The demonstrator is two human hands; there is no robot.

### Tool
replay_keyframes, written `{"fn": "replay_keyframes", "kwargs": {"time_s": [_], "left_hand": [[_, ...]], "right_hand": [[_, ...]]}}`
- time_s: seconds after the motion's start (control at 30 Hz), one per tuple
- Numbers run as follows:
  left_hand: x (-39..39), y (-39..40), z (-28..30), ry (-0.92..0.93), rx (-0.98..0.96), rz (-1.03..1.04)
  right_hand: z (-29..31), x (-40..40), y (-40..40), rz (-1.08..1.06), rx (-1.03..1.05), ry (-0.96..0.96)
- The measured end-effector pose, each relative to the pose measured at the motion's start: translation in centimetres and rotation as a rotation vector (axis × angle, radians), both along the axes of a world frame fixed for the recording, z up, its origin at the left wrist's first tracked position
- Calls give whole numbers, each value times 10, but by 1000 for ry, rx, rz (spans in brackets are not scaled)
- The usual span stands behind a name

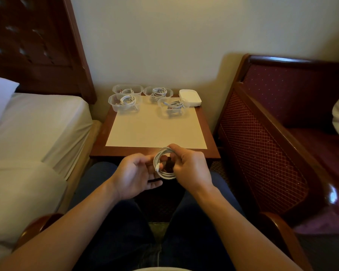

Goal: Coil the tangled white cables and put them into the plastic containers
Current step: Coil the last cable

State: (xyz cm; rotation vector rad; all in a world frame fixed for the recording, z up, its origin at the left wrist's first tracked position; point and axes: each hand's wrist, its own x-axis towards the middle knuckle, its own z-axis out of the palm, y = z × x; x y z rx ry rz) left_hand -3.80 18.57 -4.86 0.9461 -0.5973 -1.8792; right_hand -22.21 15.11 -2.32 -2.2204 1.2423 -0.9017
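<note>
You hold the white cable coil (163, 164) in the air in front of the near edge of the small wooden table (98, 148), above your lap, so that both hands can work on it without the table in the way. Your right hand (192, 169) is closed around the right side of the coil and keeps the loops together; this grip is what stops the rings from springing apart. Your left hand (139, 174) is half open, palm up, with its fingertips touching the left side of the coil near the connector end, probably to tuck this last end in. I judge the coiling almost finished. Four clear plastic containers (125, 103) stand along the far edge of the table, two near the far left corner and two more toward the middle, and each one has already a coiled cable inside. At the far right corner lies a white container (190, 97); I cannot tell if it is a closed box or stacked lids. The pale mat (155, 132) in the middle is kept free, a good place for working.
</note>
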Motion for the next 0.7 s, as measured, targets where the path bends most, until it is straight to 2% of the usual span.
{"fn": "replay_keyframes", "kwargs": {"time_s": [0.03,0.07,0.2,0.3,0.43,0.6,0.7], "left_hand": [[1,0,0,-6,-2,-15],[-1,0,1,-91,-36,-32],[-8,-7,12,-737,-283,2],[-4,-11,19,-1104,-462,24],[-4,-10,31,-1367,-639,-51],[1,-9,40,-2035,-768,-210],[-11,-8,36,-2149,-703,-278]], "right_hand": [[-1,1,1,16,-19,21],[-1,2,1,30,-34,36],[-2,0,-2,38,-20,68],[-1,-5,-7,3,-13,41],[-1,-7,-9,-11,-20,58],[-5,-10,-17,78,71,29],[-6,-10,-18,102,80,33]]}}
